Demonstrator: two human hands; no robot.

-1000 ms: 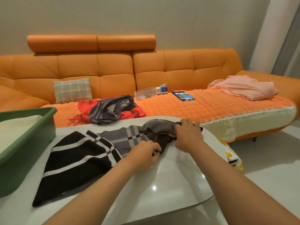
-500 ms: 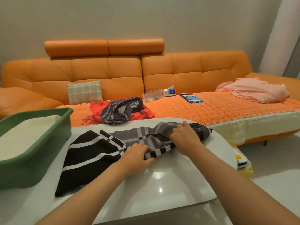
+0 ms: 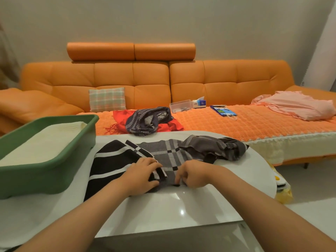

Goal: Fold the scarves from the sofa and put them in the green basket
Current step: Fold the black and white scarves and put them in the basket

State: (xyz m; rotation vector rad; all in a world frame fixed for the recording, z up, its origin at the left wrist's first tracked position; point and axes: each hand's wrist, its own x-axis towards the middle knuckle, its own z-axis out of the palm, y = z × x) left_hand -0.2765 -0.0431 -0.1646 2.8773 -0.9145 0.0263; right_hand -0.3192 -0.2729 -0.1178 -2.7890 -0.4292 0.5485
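Note:
A black, grey and white checked scarf (image 3: 174,153) lies spread across the white table (image 3: 181,211), its right end bunched up. My left hand (image 3: 143,175) grips the scarf's near edge where black meets grey. My right hand (image 3: 192,174) pinches the same edge a little to the right. The green basket (image 3: 54,171) stands at the table's left with a folded cream cloth (image 3: 45,140) inside. On the orange sofa (image 3: 163,82) behind the table lie a navy striped scarf (image 3: 147,120) and, under it, a red fringed scarf (image 3: 171,124).
On the sofa seat are a plaid cushion (image 3: 107,99), a clear plastic box (image 3: 180,105), a tissue box (image 3: 199,102), a blue booklet (image 3: 223,110) and a pink garment (image 3: 298,105). A yellow object (image 3: 283,190) sits on the floor right of the table.
My right hand has moved from the bunched far right part of the scarf to its near edge, close to my left hand. The view has shifted left, so the basket shows more fully.

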